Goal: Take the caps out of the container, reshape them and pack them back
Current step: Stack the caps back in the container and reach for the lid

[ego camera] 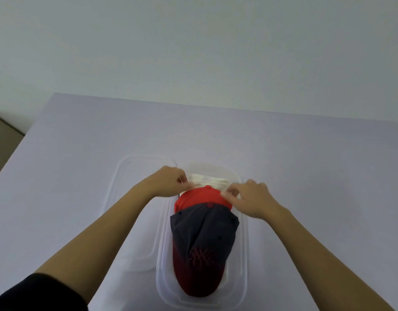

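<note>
A clear plastic container [244, 261] lies lengthwise on the table and holds three stacked caps. A navy cap [204, 232] with a dark red brim and a red logo lies on top, nearest me. Behind it shows a red cap [200, 197], and a white cap [207, 181] sits at the container's far end. My left hand [171, 179] pinches the left edge of the white cap. On the right side, my right hand [249, 197] pinches fabric where the white and red caps meet.
The container's clear lid [130, 176] lies flat on the table just left of the container, under my left forearm. The table [305, 164] has a pale lilac cover and ends at a plain wall. Floor shows at the far left.
</note>
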